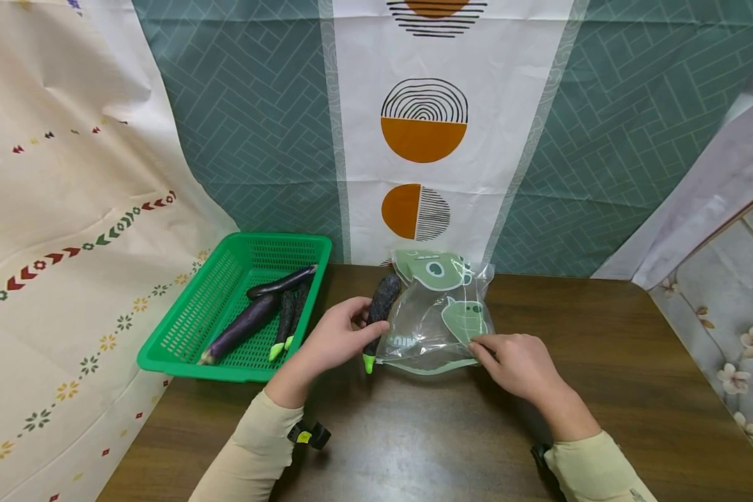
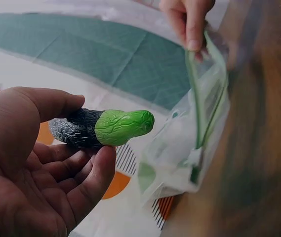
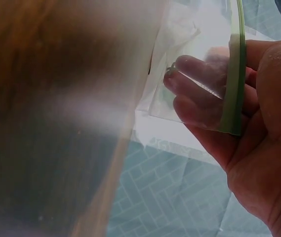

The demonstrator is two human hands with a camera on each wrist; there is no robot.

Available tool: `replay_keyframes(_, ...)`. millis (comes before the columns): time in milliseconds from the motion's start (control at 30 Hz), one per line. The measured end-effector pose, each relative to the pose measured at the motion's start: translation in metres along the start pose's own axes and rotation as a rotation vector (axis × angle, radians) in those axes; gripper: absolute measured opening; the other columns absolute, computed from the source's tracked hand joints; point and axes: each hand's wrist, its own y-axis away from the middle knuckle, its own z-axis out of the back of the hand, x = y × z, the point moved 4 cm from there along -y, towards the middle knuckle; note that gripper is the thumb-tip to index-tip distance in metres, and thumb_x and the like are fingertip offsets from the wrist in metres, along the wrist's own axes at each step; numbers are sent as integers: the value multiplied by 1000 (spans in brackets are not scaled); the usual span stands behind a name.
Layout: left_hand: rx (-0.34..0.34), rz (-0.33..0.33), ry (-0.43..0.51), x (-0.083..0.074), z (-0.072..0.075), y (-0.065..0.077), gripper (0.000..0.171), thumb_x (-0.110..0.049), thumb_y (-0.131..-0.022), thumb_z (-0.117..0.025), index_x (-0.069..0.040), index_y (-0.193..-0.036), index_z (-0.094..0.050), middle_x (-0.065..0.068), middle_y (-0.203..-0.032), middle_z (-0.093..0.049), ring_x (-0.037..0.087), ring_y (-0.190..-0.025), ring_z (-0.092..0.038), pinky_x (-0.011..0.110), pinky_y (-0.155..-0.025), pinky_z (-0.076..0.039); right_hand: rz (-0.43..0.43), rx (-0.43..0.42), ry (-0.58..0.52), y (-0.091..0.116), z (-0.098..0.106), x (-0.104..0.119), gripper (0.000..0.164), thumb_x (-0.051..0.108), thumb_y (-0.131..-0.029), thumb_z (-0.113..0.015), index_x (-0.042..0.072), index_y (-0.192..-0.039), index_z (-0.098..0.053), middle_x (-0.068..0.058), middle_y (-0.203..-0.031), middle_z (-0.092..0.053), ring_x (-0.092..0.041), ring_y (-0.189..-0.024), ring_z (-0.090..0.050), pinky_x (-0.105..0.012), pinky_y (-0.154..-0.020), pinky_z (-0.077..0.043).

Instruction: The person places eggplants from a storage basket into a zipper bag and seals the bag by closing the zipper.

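The left hand [image 1: 332, 338] had its thumb and fingers curled round a wrinkly black cucumber [image 1: 384, 300]. The cucumber was outside the bag, by its left side, with the green tip toward the person. It looked shiny, so it could have slipped if those fingers got loose. The right hand [image 1: 521, 366] pinched the clear zip bag [image 1: 414, 314] by its mouth. In the left wrist view, its zip strips [image 2: 195, 98] were just a little apart, so the fat cucumber might have bumped them and got stuck. The bag looked floppy; if the right fingers let go, its mouth could have flopped shut. Past the left hand, a green basket [image 1: 188, 371] held a purple eggplant [image 1: 241, 329]. Farthest back hung a cloth [image 1: 364, 139]; the bag might have crumpled if pushed into it.
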Motion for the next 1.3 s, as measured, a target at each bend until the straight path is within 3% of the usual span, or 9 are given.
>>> replay_keyframes(233, 75, -18, 38, -5, -21, 1, 39, -28, -104, -81, -4, -133, -71, 5, -98, -70, 20, -70, -67, 33, -60, -60, 1, -19, -16, 1, 1, 1, 20, 23, -102, -82, 13, -118, -87, -2, -92, -84, -24, -75, -78, -48, -63, -61)
replay_keyframes(667, 182, -52, 50, -6, -46, 5, 35, -28, -104, -80, -4, -127, -72, 3, -99, -67, 16, -72, -65, 30, -61, -59, -15, -14, -26, 0, 0, 1, 20, 22, -102, -81, 12, -119, -87, 1, -84, -81, -20, -70, -74, -47, -63, -60)
replay_keyframes(767, 207, -66, 29, -6, -51, 6, 33, -29, -103, -80, -5, -126, -73, 1, -99, -69, 15, -75, -64, 28, -64, -57, -13, -22, -22, 0, 0, 1, 18, 22, -102, -82, 13, -117, -87, 4, -80, -79, -15, -66, -71, -44, -61, -59)
replay_keyframes(967, 234, -96, -60, -8, -60, 7, 36, -33, -102, -80, -8, -126, -73, -3, -100, -69, 12, -85, -61, 28, -71, -54, -18, -25, -28, -1, 0, 2, 13, 21, -102, -82, 14, -111, -88, 18, -61, -56, -5, -57, -50, -36, -55, -47)
replay_keyframes(1300, 282, -151, -183, -9, -72, 10, 41, -38, -103, -79, -12, -134, -74, -10, -97, -69, 7, -84, -62, 26, -72, -53, -16, -46, -34, -3, 2, 5, 7, 22, -102, -82, 17, -98, -84, 19, -58, -42, -5, -55, -41, -33, -54, -38)
